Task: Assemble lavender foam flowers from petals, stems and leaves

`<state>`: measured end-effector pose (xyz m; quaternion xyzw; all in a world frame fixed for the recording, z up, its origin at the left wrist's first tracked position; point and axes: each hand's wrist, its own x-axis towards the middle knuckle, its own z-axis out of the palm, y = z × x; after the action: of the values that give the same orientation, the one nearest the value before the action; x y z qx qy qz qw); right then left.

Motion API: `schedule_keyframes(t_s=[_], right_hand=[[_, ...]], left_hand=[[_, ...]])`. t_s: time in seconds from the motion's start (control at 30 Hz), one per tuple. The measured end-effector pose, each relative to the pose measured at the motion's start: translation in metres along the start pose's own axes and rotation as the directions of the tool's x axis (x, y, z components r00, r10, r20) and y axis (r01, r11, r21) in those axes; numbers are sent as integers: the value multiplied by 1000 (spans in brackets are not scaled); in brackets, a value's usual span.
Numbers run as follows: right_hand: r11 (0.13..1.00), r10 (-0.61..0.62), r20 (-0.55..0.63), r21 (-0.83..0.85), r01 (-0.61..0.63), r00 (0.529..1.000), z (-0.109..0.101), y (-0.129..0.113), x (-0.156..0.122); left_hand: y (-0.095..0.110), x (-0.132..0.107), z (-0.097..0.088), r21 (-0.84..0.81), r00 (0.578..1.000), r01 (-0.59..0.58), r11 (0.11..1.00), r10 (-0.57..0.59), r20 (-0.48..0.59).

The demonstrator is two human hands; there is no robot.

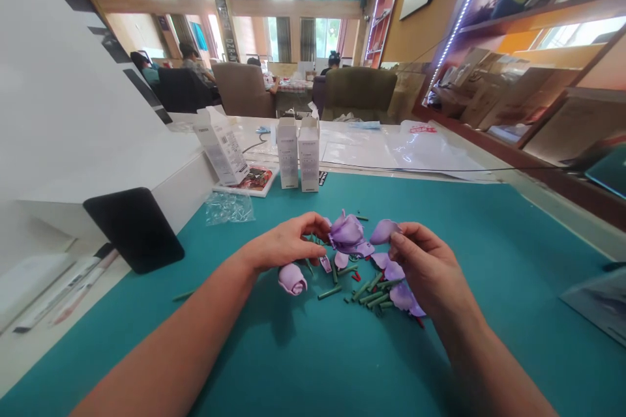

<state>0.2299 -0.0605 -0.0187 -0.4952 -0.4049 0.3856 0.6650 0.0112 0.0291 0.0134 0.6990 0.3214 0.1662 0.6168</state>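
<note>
A black rounded-square pad (134,228) lies at the far left, half on the white ledge and half on the teal felt mat (489,260). Behind it, a crumpled clear plastic bag (229,206) rests on the mat, near a tilted white cardboard carton (220,146). Two upright white cartons (298,153) stand side by side at the mat's far edge.

The left hand (288,244) reaches in from the lower left. Its thumb and fingers are closed on the left side of a half-built purple foam flower (347,233), which sits at the middle of the mat. Just below that hand, a small purple foam rosebud (292,279) lies on the mat, apart from the fingers.

Short green stem pieces (366,293) and a few red bits are scattered below the flower, between the two hands.

The right hand (425,267) comes in from the lower right. It pinches a single purple foam petal (384,230) between thumb and forefinger, just beside the flower's right edge. More loose purple petals (405,296) lie under that hand among the green pieces.
</note>
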Motion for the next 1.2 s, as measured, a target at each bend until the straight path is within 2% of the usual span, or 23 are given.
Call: schedule_keyframes(t_s=[0.27, 0.4, 0.5, 0.63, 0.87, 1.03, 1.2], right_hand=[[969, 65, 102, -244, -39, 993, 11, -4, -14], [943, 12, 97, -333, 21, 995, 9, -3, -16], [950, -36, 62, -308, 53, 997, 7, -4, -12], [972, -17, 70, -234, 33, 997, 7, -2, -7], [967, -28, 101, -250, 53, 994, 10, 7, -6], [965, -33, 118, -256, 63, 992, 12, 12, -8], [965, -35, 123, -254, 65, 992, 13, 21, -8]], left_hand=[[-3, -1, 3, -1, 999, -43, 999, 43, 18], [-4, 0, 3, 7, 999, -40, 999, 40, 10], [-5, 2, 3, 8, 999, -42, 999, 42, 7], [-8, 3, 4, -5, 999, -47, 999, 47, 11], [-6, 2, 4, 13, 1000, -13, 1000, 13, 16], [2, 0, 3, 106, 998, 60, 993, -59, -11], [-1, 4, 1, 135, 998, 60, 989, -59, -9]])
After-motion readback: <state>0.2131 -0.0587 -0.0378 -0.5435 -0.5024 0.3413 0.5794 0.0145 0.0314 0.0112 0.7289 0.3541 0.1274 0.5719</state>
